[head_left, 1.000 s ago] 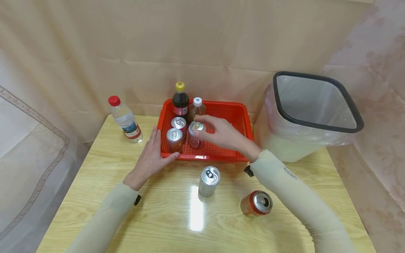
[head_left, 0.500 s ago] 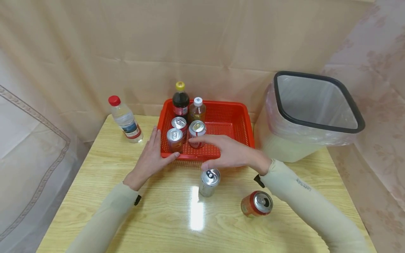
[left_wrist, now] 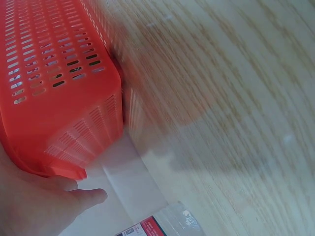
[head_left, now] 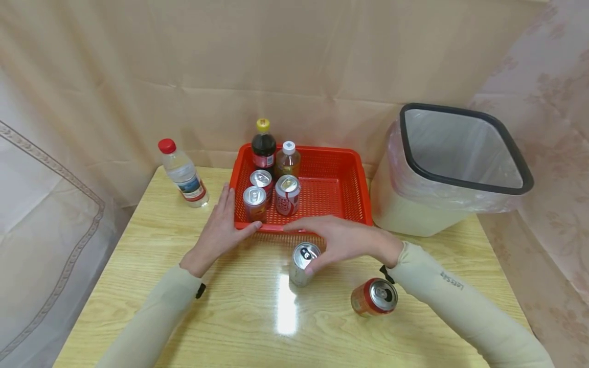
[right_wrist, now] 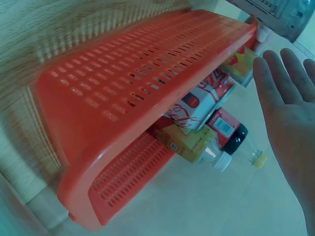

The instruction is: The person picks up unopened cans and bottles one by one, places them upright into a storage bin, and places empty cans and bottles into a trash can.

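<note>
My left hand [head_left: 223, 225] rests at the left front corner of a red plastic basket [head_left: 331, 229], fingers straight along its side and thumb over the front rim. In the left wrist view, the left hand [left_wrist: 39, 201] touches the rim. My right hand [head_left: 342, 237] has its fingers spread over a silver can [head_left: 300, 277] standing in front of the basket. Its thumb overlaps that can. Inside the basket's left half stand a white-and-red can [head_left: 287, 199], two smaller cans, a dark cola bottle [head_left: 264, 148] with a yellow cap, and a white-capped bottle [head_left: 288, 162].
A red-capped water bottle [head_left: 186, 179] stands to the left of the basket. An orange-red can [head_left: 368, 299] with its tab opened is at the front right of the wooden table [head_left: 221, 317]. A lined trash bin [head_left: 409, 204] stands at the right, beside the basket.
My right hand has left the white-and-red can in the basket and moved toward me, over the silver can. The left hand has stayed at the basket's corner.
</note>
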